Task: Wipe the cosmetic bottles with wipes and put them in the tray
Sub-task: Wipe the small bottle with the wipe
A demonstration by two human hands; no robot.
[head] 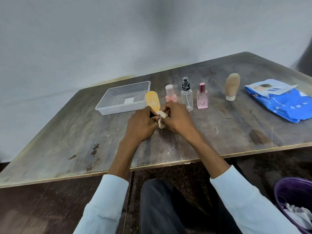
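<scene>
Near edge: bare wood of the table [70, 146] runs from the hands to the front edge — open room left and right of the forearms.
Far edge: tray [108, 108] sits toward the far left corner, against a pale wall; its floor shows only a small white label.
Right edge: blue wipes pack [285, 105] lies at the far right, flap lifted.
Surface: dark, worn wood, scratched and stained, pale trim chipped along the front.
Row: pink bottle [169, 95], clear spray bottle [187, 97], pink perfume [202, 98], tan tube [232, 86] standing on its cap — all upright, apart, right of the tray.
Orange bottle [152, 100]: held upright just right of the tray's near corner; translucent, rounded top.
Left hand [141, 124]: fingers curled round the bottle's base.
Right hand [177, 117]: fingertips pinch a crumpled wipe [161, 118] against the base.
Floor: purple bin [290, 193] at lower right, holding used wipes.
</scene>
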